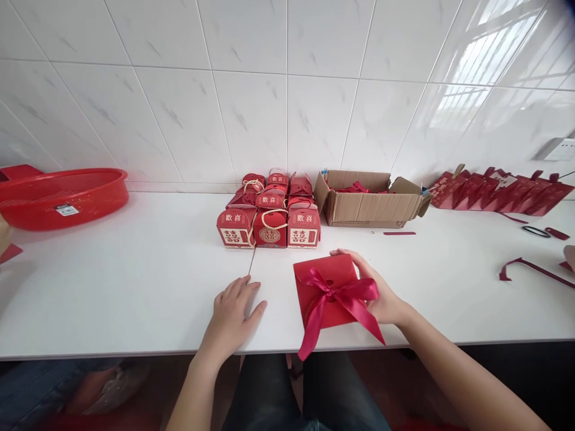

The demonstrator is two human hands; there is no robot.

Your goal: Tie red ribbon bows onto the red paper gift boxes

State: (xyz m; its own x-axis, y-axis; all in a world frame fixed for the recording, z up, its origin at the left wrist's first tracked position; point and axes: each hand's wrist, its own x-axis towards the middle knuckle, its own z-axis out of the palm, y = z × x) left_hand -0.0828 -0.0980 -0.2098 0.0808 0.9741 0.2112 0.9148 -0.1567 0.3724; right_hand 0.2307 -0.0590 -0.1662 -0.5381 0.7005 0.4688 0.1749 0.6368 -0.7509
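Note:
My right hand (381, 299) grips a red gift box (330, 269) by its right side, near the table's front edge. A crimson satin ribbon (331, 293) is tied in a bow on the box's face, its two tails hanging down. Part of my right hand is hidden behind the box. To the left, my left hand (231, 311) lies palm down on the white table (135, 287), fingers spread and holding nothing. Beyond both hands stand several red candy boxes (271, 230) in rows, some with rope handles.
At the back stands an open cardboard box (372, 206) with red ribbon inside. Several red gift bags (498, 191) lean in a row at right. Loose ribbon (534, 264) and a black ring (536, 231) lie nearby. A red plastic basket (90, 197) sits far left.

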